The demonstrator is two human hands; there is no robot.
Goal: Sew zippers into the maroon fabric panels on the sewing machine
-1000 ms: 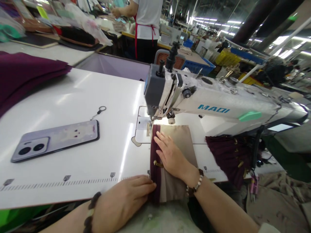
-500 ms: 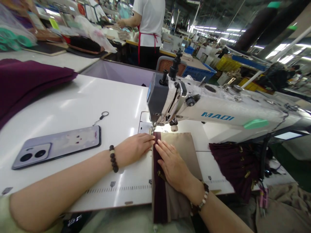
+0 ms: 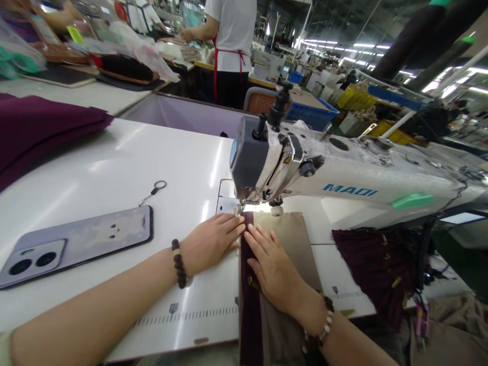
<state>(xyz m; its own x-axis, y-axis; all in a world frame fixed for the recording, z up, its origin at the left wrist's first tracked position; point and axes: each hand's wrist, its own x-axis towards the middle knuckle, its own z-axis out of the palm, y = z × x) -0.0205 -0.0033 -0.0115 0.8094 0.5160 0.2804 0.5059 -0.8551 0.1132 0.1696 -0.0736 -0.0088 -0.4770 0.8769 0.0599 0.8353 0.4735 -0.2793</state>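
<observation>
A beige fabric piece (image 3: 295,239) with a dark maroon zipper strip (image 3: 250,310) along its left side lies under the head of a white sewing machine (image 3: 305,175). My left hand (image 3: 211,241) rests with its fingers stretched out, fingertips on the strip's left edge just in front of the needle area. Flat on the beige fabric, my right hand (image 3: 276,267) has its fingers apart, the tips touching the strip's right edge. A brass zipper pull (image 3: 251,282) lies on the strip below the right thumb. Fingers and machine head hide the stitching point.
At left lies a phone (image 3: 80,244) with a ring strap. Maroon fabric (image 3: 49,129) is stacked at the far left. More maroon zipper strips (image 3: 377,264) hang at the table's right edge. Behind the table, a person in a white shirt (image 3: 232,38) stands near a blue crate (image 3: 310,113).
The view has shifted slightly, so the phone sits lower and further left. Both hands keep nearly the same place on the fabric by the needle.
</observation>
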